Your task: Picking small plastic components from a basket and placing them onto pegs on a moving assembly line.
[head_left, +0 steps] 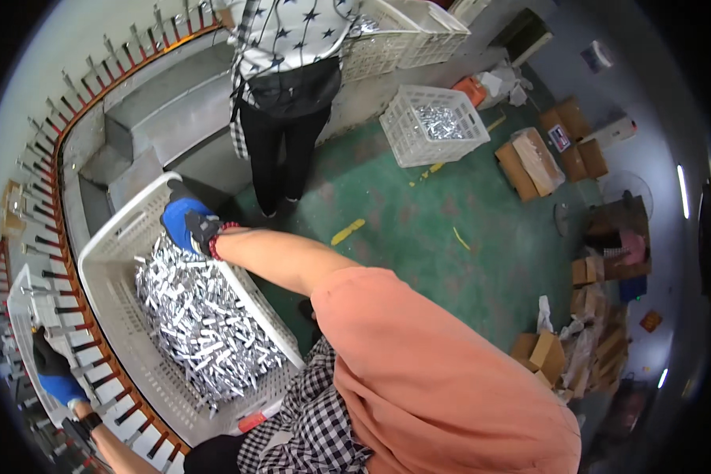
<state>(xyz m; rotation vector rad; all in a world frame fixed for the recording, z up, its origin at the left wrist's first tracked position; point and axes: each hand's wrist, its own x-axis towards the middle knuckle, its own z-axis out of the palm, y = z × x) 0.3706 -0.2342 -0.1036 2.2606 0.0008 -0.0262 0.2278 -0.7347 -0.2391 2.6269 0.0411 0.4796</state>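
A large white plastic crate (107, 265) stands in front of me, holding a heap of small shiny metal pieces (209, 324). My right hand (188, 223), in a blue and black glove, is at the crate's far right corner, its dark fingers bent over the rim. Over on the left, my left hand (55, 370), gloved the same way, reaches past a curved line of upright rods (83, 345). Its fingers look stretched out beside the rods, above a second white crate (25, 316); nothing held shows.
Another person (288, 95) stands at the line ahead. A white crate of metal pieces (434, 130) is on the green floor (403, 213), with more crates (387, 39) behind. Cardboard boxes (541, 355) lie along the right wall.
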